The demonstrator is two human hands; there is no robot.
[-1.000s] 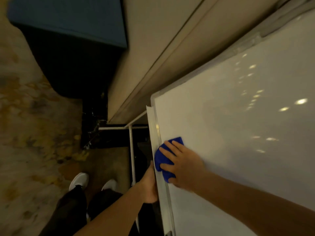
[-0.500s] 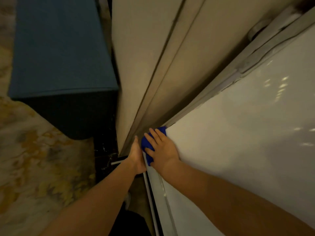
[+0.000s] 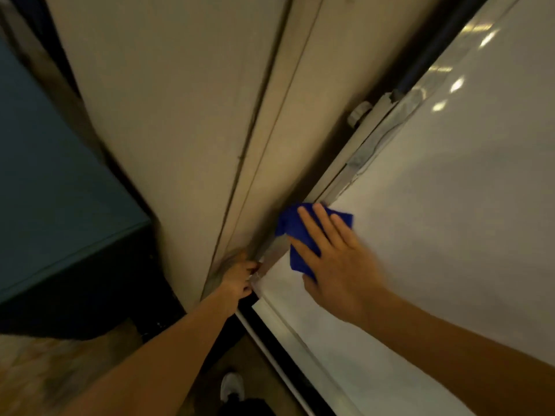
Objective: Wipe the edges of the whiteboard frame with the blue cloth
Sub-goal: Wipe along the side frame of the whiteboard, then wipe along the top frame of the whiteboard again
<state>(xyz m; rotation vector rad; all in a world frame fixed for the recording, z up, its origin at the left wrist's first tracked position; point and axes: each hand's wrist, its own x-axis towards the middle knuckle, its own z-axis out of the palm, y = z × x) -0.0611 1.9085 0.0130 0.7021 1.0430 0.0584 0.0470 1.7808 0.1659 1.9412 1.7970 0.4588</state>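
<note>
Nearest, at the bottom of the view, a white shoe [image 3: 232, 386] stands on the mottled brown patterned floor [image 3: 36, 373], just left of the thin white stand rail [image 3: 270, 349] that runs along the whiteboard's near side. Two bare forearms reach in from the bottom edge, the left one from the lower left and the right one from the lower right.

The left hand [image 3: 238, 280] sits at the near corner of the glossy white whiteboard [image 3: 450, 250], its fingers curled around the corner of the pale metal whiteboard frame [image 3: 354, 163]; the fingertips are tucked behind the edge, so the exact hold cannot be told.

A little farther and to the right, the right hand [image 3: 336, 265] lies flat with its fingers spread, pressing the crumpled deep-blue cloth [image 3: 295, 232] against the board. The cloth rests on the frame's edge strip close to that corner, partly on the white surface and partly over the edge; it shows above and to the left of the fingers.

Farther on, the frame runs up and right, with a small grey knob-like fitting [image 3: 359, 114] beside it. Light spots reflect on the board's far right. Behind the frame stands a beige panelled wall [image 3: 180, 115]. On the far left sits a dark teal-topped block of furniture [image 3: 54, 205].
</note>
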